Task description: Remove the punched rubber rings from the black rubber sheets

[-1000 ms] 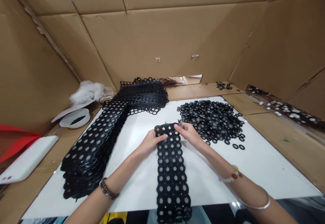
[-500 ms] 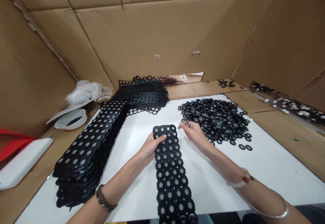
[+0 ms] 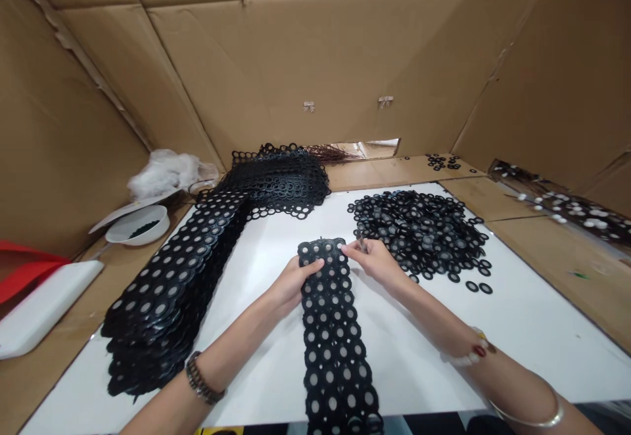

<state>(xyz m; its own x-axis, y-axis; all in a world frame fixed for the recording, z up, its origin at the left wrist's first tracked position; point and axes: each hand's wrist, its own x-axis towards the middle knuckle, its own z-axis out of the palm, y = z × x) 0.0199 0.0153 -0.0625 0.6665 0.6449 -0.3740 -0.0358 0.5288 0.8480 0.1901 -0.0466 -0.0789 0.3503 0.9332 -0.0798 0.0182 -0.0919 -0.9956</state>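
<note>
- The left hand [image 3: 290, 284] gripped the left edge of the perforated strip [image 3: 331, 336] near its far end, thumb on top. The strip lay down the middle of the white board [image 3: 497, 330].
- The right hand [image 3: 378, 263] pinched the strip's far right corner. It possibly held something thin as well, but blur hid it.
- Working that corner cleanly likely called for the left thumb to pin the strip close by, so the strip stayed flat.
- The pile of loose rings [image 3: 419, 228] lay just beside the right hand, so short, small wrist moves suited best.
</note>
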